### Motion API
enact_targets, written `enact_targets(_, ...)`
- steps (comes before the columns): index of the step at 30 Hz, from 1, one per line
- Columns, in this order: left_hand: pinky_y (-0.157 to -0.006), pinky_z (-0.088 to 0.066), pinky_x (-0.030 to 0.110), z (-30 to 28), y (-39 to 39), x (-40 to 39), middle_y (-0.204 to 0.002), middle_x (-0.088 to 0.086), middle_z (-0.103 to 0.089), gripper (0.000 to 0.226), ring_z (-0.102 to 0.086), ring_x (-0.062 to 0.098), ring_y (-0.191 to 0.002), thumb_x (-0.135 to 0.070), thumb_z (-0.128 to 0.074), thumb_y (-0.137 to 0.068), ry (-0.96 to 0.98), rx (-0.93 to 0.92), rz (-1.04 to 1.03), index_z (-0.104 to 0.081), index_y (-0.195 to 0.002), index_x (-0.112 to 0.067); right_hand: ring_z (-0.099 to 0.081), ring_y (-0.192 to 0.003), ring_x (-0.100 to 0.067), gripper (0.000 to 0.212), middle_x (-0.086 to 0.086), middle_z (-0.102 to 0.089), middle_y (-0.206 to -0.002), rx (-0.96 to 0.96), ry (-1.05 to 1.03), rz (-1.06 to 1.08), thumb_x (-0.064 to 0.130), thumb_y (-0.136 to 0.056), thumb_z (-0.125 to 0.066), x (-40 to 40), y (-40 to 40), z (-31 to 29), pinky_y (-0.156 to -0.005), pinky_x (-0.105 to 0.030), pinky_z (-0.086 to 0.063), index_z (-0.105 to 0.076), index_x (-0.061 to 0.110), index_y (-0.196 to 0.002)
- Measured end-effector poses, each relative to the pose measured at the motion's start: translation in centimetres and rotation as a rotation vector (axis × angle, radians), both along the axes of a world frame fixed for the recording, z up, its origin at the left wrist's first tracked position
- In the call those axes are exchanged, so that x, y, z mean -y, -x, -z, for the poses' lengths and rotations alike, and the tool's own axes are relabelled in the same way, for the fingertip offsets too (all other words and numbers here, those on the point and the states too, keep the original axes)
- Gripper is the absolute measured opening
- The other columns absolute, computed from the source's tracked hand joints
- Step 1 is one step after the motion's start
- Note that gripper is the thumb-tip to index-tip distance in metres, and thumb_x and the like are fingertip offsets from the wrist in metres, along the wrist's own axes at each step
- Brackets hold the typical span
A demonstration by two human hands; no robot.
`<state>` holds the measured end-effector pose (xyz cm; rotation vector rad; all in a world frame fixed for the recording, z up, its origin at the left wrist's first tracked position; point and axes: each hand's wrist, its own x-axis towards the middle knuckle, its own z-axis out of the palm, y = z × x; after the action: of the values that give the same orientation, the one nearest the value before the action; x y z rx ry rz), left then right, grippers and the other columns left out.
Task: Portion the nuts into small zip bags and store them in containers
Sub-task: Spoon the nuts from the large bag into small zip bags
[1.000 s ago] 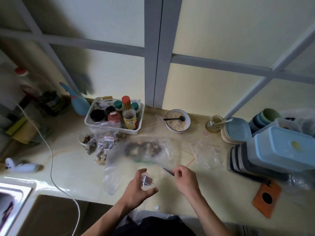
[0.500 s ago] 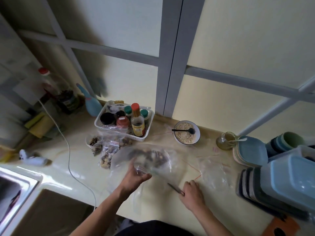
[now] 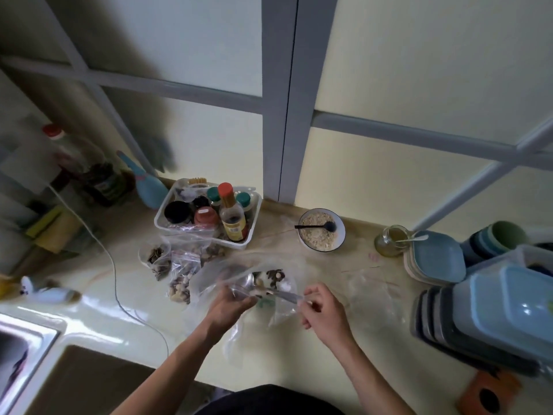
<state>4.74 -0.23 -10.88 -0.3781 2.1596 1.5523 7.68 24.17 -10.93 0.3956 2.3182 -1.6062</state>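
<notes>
No legible text; sauce bottle (image 3: 232, 218) label blurred.

Left hand (image 3: 229, 305) gripped rim of large clear bag (image 3: 209, 280) holding mixed nuts (image 3: 270, 278). Right hand (image 3: 321, 308) pinched metal spoon (image 3: 281, 295), its bowl inside bag. Filled small zip bags (image 3: 179, 280) lay near white basket (image 3: 206, 236). Oat bowl (image 3: 321, 230) behind; stacked containers (image 3: 505, 307) at right.

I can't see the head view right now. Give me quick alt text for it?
A person's right hand holds a metal spoon of nuts at a small clear zip bag held by the left hand, over a large bag of mixed nuts on the counter. Filled small bags lie to the left; stacked lidded containers sit right.
</notes>
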Motion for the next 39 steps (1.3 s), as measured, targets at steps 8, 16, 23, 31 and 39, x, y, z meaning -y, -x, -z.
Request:
enact_targets(8, -0.069, -0.049, 0.04, -1.8, 0.7, 0.8, -0.075, 0.017, -0.058, 0.033, -0.057, 0.021, -0.068, -0.011, -0.077, -0.08, 0.098, -0.029, 0.022, -0.07, -0.067, -0.041, -0.071, -0.083, -0.006, 0.017, 0.009, -0.074, -0.094, -0.309, 0.028, -0.003, 0.024, -0.091, -0.07, 6.3, 1.8, -2.8, -0.073, -0.024, -0.058, -0.065, 0.028, -0.106)
enact_targets(16, -0.075, -0.056, 0.034, -1.7, 0.2, 1.6, -0.083, 0.0, -0.076, 0.021, -0.071, 0.012, -0.081, -0.015, -0.077, -0.079, 0.134, 0.043, 0.034, -0.076, -0.083, -0.035, -0.055, -0.115, -0.022, 0.028, -0.008, -0.062, -0.125, -0.245, -0.332, -0.421, 0.033, -0.101, -0.052, 11.4, 3.5, -1.9, -0.099, -0.028, -0.042, -0.061, 0.02, -0.124)
enact_targets(23, -0.076, -0.047, 0.021, -1.1, 0.6, 2.4, -0.097, 0.016, -0.072, 0.019, -0.065, 0.025, -0.097, -0.014, -0.063, -0.096, -0.006, 0.238, -0.136, -0.071, -0.1, 0.003, -0.065, -0.113, -0.032, 0.045, -0.019, -0.071, -0.12, 0.021, -0.388, -0.096, 0.025, -0.108, -0.034, 7.2, 4.3, -1.0, -0.093, -0.032, -0.045, -0.072, 0.002, -0.113)
enact_targets(31, -0.089, -0.053, 0.043, -5.1, 0.7, -0.9, -0.094, 0.009, -0.071, 0.026, -0.067, 0.022, -0.088, -0.049, -0.062, -0.071, 0.079, 0.138, -0.289, -0.063, -0.089, -0.03, -0.066, -0.103, -0.034, 0.049, -0.014, -0.074, -0.103, -0.08, -0.659, 0.095, 0.035, -0.109, -0.024, 4.2, 4.4, -2.1, -0.086, -0.038, -0.049, -0.068, 0.012, -0.107)
enact_targets(39, -0.073, -0.062, 0.046, -7.9, 0.3, -1.2, -0.069, 0.003, -0.073, 0.017, -0.073, 0.021, -0.064, -0.034, -0.059, -0.08, 0.251, 0.136, -0.113, -0.071, -0.077, -0.022, -0.069, -0.081, -0.026, 0.066, -0.008, -0.073, -0.086, -0.192, -0.788, -0.028, 0.043, -0.102, -0.007, 2.9, 2.5, -1.7, -0.076, -0.039, -0.055, -0.067, 0.017, -0.094)
